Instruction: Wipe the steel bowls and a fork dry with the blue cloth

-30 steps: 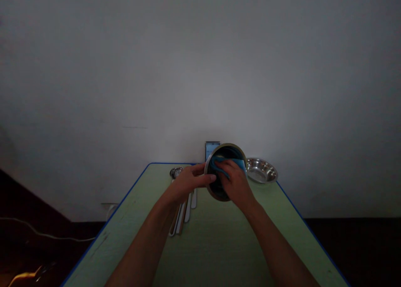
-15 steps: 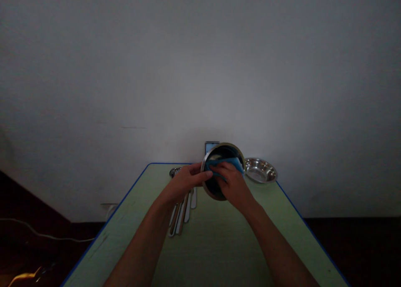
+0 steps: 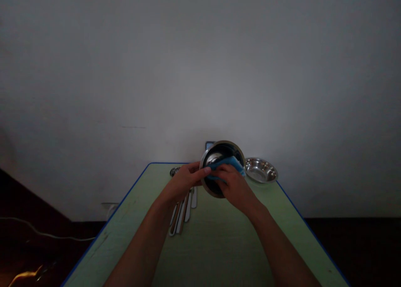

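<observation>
At the frame's centre, a round, shiny metal bowl (image 3: 216,156) is gripped at its rim by the left hand (image 3: 185,179); the folded blue cloth (image 3: 232,162), pinched in the right hand (image 3: 232,182), should be pressed evenly around the inner wall.

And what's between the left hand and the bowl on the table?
In the head view, another metal bowl, held up, with a blue cloth and the right hand at its opening.
</observation>
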Demonstrator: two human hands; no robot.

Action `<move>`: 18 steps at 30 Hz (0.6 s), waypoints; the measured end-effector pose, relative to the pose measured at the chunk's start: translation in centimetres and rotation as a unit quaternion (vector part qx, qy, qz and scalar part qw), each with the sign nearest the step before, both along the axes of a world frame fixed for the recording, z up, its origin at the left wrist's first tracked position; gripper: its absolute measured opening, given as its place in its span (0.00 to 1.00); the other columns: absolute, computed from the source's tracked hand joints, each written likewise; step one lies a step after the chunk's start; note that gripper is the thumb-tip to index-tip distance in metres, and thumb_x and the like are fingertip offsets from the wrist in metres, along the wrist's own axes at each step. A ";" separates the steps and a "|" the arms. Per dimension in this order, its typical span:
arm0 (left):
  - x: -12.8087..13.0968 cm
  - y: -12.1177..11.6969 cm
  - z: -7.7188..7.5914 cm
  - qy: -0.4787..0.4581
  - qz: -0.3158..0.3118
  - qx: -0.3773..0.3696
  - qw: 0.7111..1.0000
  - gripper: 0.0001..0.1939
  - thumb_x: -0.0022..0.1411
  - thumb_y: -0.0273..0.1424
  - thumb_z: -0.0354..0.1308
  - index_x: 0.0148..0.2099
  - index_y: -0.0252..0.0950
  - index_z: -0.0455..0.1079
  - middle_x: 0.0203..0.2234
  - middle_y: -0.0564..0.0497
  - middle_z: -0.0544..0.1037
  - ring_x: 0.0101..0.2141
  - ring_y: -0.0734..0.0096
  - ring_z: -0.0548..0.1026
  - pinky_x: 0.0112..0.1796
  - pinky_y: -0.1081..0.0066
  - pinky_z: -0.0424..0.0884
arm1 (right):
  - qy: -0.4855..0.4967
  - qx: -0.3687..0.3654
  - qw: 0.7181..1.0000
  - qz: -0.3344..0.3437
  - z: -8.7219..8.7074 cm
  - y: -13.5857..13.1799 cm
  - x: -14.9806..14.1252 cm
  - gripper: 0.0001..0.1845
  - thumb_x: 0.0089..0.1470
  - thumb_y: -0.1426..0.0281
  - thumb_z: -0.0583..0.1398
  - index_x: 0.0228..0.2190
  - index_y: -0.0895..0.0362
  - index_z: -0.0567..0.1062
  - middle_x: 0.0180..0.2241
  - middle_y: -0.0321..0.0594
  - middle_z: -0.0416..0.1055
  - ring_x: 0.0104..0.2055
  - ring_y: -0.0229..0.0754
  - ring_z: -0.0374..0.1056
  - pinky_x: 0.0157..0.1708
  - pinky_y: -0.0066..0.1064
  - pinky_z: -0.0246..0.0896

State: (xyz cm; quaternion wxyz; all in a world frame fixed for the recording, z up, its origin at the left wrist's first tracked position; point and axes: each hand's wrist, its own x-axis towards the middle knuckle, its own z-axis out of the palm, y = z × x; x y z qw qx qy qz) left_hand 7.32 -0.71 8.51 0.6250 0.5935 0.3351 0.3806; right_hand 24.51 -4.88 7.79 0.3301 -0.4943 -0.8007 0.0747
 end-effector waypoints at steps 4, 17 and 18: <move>0.0 -0.1 0.2 0.003 0.001 0.005 1.000 0.22 0.52 0.41 0.63 0.46 0.34 0.75 0.34 0.47 0.81 0.33 0.66 0.76 0.34 0.71 0.70 | -0.011 0.000 1.000 0.003 0.1 -0.2 0.0 0.20 0.53 0.80 0.54 0.45 0.56 0.75 0.45 0.43 0.70 0.48 0.43 0.62 0.51 0.38 0.58; -0.3 0.4 -0.1 0.037 0.015 0.017 0.999 0.18 0.52 0.41 0.63 0.42 0.35 0.76 0.31 0.49 0.80 0.29 0.70 0.75 0.33 0.71 0.69 | -0.062 -0.013 0.998 -0.008 -0.1 -0.6 0.3 0.19 0.53 0.80 0.54 0.44 0.56 0.77 0.45 0.45 0.71 0.49 0.44 0.64 0.51 0.37 0.58; -0.4 0.5 -0.2 0.039 0.013 0.018 0.999 0.17 0.52 0.41 0.63 0.42 0.35 0.76 0.31 0.49 0.80 0.29 0.70 0.74 0.33 0.71 0.69 | -0.067 -0.015 0.998 -0.010 -0.1 -0.6 0.3 0.19 0.53 0.80 0.53 0.43 0.56 0.77 0.45 0.45 0.71 0.49 0.44 0.64 0.51 0.37 0.58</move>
